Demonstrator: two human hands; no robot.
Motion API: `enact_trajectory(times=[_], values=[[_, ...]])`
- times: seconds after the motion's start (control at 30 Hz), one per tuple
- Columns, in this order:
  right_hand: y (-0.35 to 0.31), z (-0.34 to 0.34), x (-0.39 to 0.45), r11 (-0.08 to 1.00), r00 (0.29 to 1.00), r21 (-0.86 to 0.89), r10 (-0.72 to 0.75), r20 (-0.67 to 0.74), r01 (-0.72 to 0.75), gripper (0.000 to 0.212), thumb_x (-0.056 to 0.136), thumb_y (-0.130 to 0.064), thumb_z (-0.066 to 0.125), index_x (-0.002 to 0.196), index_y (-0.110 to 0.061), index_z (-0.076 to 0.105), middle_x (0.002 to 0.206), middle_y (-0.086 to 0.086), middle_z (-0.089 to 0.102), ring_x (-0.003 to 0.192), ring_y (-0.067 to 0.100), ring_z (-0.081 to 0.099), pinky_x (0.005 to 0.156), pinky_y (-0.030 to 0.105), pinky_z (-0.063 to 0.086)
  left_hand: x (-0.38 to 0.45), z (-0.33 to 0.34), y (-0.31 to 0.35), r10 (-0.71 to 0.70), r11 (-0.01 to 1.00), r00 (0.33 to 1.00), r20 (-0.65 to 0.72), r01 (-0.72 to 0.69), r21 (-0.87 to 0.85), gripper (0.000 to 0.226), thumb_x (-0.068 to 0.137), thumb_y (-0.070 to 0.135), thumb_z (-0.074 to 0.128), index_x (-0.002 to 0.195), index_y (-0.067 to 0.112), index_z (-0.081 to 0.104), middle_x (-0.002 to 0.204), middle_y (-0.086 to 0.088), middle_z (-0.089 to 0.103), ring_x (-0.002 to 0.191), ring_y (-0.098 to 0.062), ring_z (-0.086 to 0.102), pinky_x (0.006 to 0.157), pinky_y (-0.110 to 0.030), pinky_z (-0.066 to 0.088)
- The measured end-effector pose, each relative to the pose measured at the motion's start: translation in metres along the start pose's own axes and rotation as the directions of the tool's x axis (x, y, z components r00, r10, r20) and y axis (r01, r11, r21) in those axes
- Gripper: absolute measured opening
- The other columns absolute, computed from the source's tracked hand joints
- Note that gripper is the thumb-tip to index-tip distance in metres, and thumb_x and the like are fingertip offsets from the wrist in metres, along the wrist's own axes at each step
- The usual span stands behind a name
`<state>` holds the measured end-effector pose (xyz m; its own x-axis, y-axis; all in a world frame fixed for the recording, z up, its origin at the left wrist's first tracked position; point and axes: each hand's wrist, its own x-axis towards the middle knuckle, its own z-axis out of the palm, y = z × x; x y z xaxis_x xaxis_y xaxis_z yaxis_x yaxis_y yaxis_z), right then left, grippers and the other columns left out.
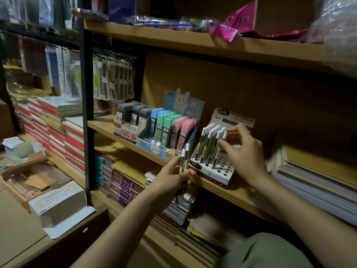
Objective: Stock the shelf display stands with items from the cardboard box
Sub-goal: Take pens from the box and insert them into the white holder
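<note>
Head view: left hand (172,176) grips pens (183,159); right hand (243,151) seemingly pinches one in the stand (212,167).

The white perforated cardboard pen stand (213,167) has dark round holes and a dark brown strip along its front left edge. The slim pens (208,144) in it have white caps, dark barrels and pale yellow labels, as do the two pens (183,161) in the left hand (172,176). The light blue rabbit-printed display box (166,140) carries a white rabbit with pink cheeks and holds blue, green and pink flat cases (170,126). The shelf board (108,123) is tan wood. A crumpled magenta plastic bag (235,24) bears white lettering.
</note>
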<state>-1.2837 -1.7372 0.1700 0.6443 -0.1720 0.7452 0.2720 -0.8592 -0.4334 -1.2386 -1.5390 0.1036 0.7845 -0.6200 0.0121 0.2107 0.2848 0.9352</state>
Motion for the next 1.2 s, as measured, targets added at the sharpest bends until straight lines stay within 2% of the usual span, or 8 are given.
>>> enact_trajectory(times=[0.27,0.4,0.6,0.7,0.8,0.97,1.1,1.2], values=[[0.001,0.002,-0.005,0.999,0.999,0.008,-0.039,-0.031,0.039,0.022,0.087,-0.013,0.070,0.103,-0.016,0.056,0.088,-0.019,0.059,0.084,-0.017,0.059,0.068,0.000,0.044,0.000,0.006,-0.008,0.128,0.942,0.992,0.016,-0.126,0.311,0.045,0.099,0.005,0.046,0.124,0.043,0.049,0.102,0.000,0.060,0.078,-0.008,0.059,0.064,-0.016,0.051],[-0.007,0.000,-0.002,0.996,0.994,0.030,-0.080,-0.069,0.082,0.024,0.090,-0.013,0.067,0.111,-0.016,0.055,0.095,-0.008,0.062,0.083,-0.014,0.060,0.065,0.004,0.049,0.003,0.009,-0.014,0.137,0.886,0.989,0.063,-0.151,0.439,0.045,0.100,0.009,0.045,0.129,0.043,0.046,0.103,-0.003,0.056,0.080,-0.010,0.055,0.062,-0.014,0.048],[-0.019,-0.008,0.010,0.984,0.976,0.070,-0.149,-0.161,0.162,0.029,0.089,-0.020,0.065,0.115,-0.013,0.055,0.099,-0.008,0.062,0.090,0.000,0.064,0.071,0.018,0.057,0.010,0.011,-0.018,0.142,0.903,0.989,0.030,-0.142,0.405,0.042,0.100,0.009,0.044,0.117,0.048,0.046,0.102,-0.003,0.057,0.078,-0.011,0.057,0.057,-0.013,0.048],[-0.013,0.001,0.003,0.990,0.985,0.073,-0.112,-0.131,0.122,0.025,0.088,-0.014,0.067,0.110,-0.015,0.055,0.093,-0.014,0.060,0.087,-0.008,0.063,0.068,0.013,0.055,0.012,0.011,-0.017,0.127,0.910,0.992,0.019,-0.124,0.395,0.042,0.100,0.009,0.044,0.130,0.038,0.044,0.102,-0.006,0.057,0.078,-0.011,0.057,0.055,-0.012,0.047],[-0.008,0.010,-0.004,0.993,0.991,0.087,-0.069,-0.111,0.079,0.022,0.089,-0.015,0.066,0.106,-0.019,0.053,0.094,-0.012,0.061,0.087,-0.002,0.065,0.067,0.014,0.056,0.011,0.011,-0.016,0.112,0.919,0.993,0.024,-0.112,0.379,0.044,0.100,0.009,0.044,0.132,0.038,0.042,0.102,-0.007,0.058,0.078,-0.011,0.057,0.057,-0.014,0.047],[-0.006,0.016,-0.008,0.999,0.996,0.033,-0.041,-0.077,0.044,0.024,0.087,-0.016,0.070,0.097,-0.026,0.051,0.089,-0.016,0.060,0.084,-0.004,0.064,0.066,0.009,0.052,0.011,0.011,-0.016,0.104,0.932,0.994,0.039,-0.111,0.344,0.043,0.101,0.010,0.044,0.110,0.052,0.044,0.100,-0.006,0.058,0.077,-0.011,0.057,0.061,-0.017,0.049],[-0.008,0.018,0.002,0.999,0.995,-0.033,-0.026,-0.099,0.023,0.020,0.083,-0.016,0.074,0.095,-0.018,0.058,0.100,-0.003,0.058,0.086,0.009,0.063,0.071,0.029,0.059,0.013,0.010,-0.015,0.091,0.942,0.996,0.021,-0.093,0.322,0.044,0.100,0.010,0.045,0.107,0.053,0.045,0.096,-0.007,0.059,0.078,-0.013,0.058,0.070,-0.026,0.051],[-0.010,0.022,0.003,0.997,0.996,-0.082,-0.017,-0.083,0.010,0.021,0.083,-0.016,0.075,0.096,-0.017,0.059,0.100,-0.003,0.055,0.087,0.010,0.059,0.074,0.033,0.058,0.013,0.011,-0.015,0.068,0.951,0.998,0.008,-0.067,0.302,0.040,0.100,0.010,0.045,0.119,0.045,0.045,0.097,-0.008,0.060,0.079,-0.015,0.057,0.073,-0.029,0.050]])
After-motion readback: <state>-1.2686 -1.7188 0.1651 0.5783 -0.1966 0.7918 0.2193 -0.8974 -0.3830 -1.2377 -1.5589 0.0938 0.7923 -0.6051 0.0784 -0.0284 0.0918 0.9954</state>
